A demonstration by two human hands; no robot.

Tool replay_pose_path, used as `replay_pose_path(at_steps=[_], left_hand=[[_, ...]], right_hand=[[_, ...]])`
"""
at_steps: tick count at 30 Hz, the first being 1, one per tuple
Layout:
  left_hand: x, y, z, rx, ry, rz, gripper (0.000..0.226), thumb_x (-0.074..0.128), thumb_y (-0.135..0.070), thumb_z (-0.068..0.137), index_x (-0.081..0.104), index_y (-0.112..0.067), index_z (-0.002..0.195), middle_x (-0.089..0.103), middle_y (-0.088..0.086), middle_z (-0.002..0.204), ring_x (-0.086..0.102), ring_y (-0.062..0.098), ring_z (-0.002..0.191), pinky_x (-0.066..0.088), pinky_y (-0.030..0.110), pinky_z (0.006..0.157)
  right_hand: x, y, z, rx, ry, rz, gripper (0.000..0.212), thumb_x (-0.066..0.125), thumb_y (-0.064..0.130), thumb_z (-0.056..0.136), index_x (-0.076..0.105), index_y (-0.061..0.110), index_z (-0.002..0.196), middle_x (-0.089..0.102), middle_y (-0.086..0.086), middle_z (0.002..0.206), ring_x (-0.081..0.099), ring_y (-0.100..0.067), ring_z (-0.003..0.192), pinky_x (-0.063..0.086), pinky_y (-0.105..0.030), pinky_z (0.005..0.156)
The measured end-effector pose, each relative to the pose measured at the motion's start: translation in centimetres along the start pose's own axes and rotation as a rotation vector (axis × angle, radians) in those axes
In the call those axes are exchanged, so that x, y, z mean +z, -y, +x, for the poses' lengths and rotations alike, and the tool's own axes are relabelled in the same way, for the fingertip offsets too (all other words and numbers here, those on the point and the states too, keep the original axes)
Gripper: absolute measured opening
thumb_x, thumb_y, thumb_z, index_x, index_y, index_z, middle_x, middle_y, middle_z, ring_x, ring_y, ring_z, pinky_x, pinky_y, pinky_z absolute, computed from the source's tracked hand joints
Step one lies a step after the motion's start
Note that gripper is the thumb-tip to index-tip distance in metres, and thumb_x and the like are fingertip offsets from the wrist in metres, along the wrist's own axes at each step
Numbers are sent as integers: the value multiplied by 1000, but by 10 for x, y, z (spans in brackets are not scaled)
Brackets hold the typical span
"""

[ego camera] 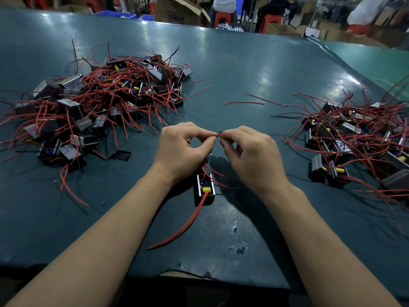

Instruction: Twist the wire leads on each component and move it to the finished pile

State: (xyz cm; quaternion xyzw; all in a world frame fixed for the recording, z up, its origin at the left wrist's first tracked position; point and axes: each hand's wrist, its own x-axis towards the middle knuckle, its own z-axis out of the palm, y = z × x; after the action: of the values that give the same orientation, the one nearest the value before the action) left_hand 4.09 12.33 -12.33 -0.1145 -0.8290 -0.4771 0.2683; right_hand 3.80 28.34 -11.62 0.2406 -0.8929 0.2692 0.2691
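A small black box component [205, 189] with a yellow part inside lies on the green table [254, 69] between my wrists. Red wire leads [218, 135] rise from it to my fingertips. My left hand [181, 149] pinches the red lead ends between thumb and forefinger. My right hand [250, 156] pinches the same lead tips from the other side, a dark end showing between the two hands. Two more red leads [177, 231] trail from the box toward me.
A large pile of black components with tangled red wires [95, 107] covers the left of the table. A second pile [358, 140] lies at the right. Loose red wires [243, 103] and a black lid piece [120, 155] lie between. People sit on red stools beyond the far edge.
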Motion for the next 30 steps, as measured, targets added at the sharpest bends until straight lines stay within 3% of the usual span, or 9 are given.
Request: replay_pose_path(at_steps=[6, 9, 14, 17, 19, 21, 23, 27, 30], left_hand=[[0, 0, 1, -17, 34, -33, 5, 76, -9, 80, 79, -11, 83, 61, -16, 65, 49, -10, 55, 29, 5, 54], [-1, -1, 1, -5, 59, -45, 4, 77, -9, 81, 79, -11, 83, 63, -14, 66, 51, -5, 58, 29, 8, 56], [-4, -3, -1, 24, 67, -94, 5, 76, -10, 82, 79, -11, 86, 64, -8, 68, 46, 1, 61, 33, 21, 58], [-3, -3, -1, -33, 57, -147, 6, 76, -12, 83, 78, -16, 86, 68, -5, 71, 47, 6, 60, 38, 29, 58], [-3, -3, 0, -138, 26, -252, 5, 75, -12, 84, 77, -16, 86, 71, 5, 73, 54, 30, 61, 49, 40, 60], [-2, -3, 2, -232, 13, -386, 4, 73, -9, 85, 75, -12, 86, 71, 9, 74, 60, 28, 62, 57, 46, 66], [-1, -2, 3, -294, 41, -477, 6, 71, -5, 85, 73, -11, 85, 70, 4, 72, 64, 15, 66, 61, 38, 69], [0, -1, 2, -316, 103, -503, 7, 71, -3, 85, 74, -10, 84, 72, 3, 72, 66, 11, 66, 57, 24, 65], [0, -2, 2, -294, 116, -469, 5, 73, -5, 84, 74, -10, 85, 73, 10, 76, 65, 16, 67, 55, 27, 65]], right_hand=[[-9, -8, 4, -19, -26, 34, 18, 69, 11, 87, 73, 11, 104, 67, -4, 92, 61, -26, 68, 52, -44, 63], [-10, -10, 6, -12, -24, 95, 11, 71, 11, 87, 77, 8, 96, 69, -8, 87, 62, -27, 70, 52, -43, 64], [-11, -10, 8, 145, 51, 315, 14, 70, 15, 88, 76, 8, 99, 67, -4, 84, 53, -2, 68, 40, -12, 68], [-10, -10, 8, 231, 92, 404, 9, 69, 16, 89, 75, 14, 95, 67, 7, 80, 55, -1, 66, 47, -22, 68], [-9, -11, 9, 284, 92, 435, 4, 69, 17, 89, 73, 19, 89, 67, 11, 75, 58, -8, 66, 52, -32, 69], [-8, -12, 9, 325, 87, 452, 5, 69, 20, 90, 72, 21, 86, 68, 7, 75, 61, -15, 68, 54, -40, 71], [-7, -12, 9, 348, 76, 449, 6, 69, 22, 90, 70, 23, 84, 69, 4, 75, 62, -16, 68, 55, -39, 69], [-7, -14, 8, 379, 57, 469, 11, 71, 23, 88, 67, 29, 80, 66, 10, 69, 65, -13, 66, 48, -26, 56], [-8, -10, 7, 284, 75, 459, 13, 75, 21, 84, 69, 27, 93, 69, 9, 92, 65, -6, 79, 46, -15, 62]])
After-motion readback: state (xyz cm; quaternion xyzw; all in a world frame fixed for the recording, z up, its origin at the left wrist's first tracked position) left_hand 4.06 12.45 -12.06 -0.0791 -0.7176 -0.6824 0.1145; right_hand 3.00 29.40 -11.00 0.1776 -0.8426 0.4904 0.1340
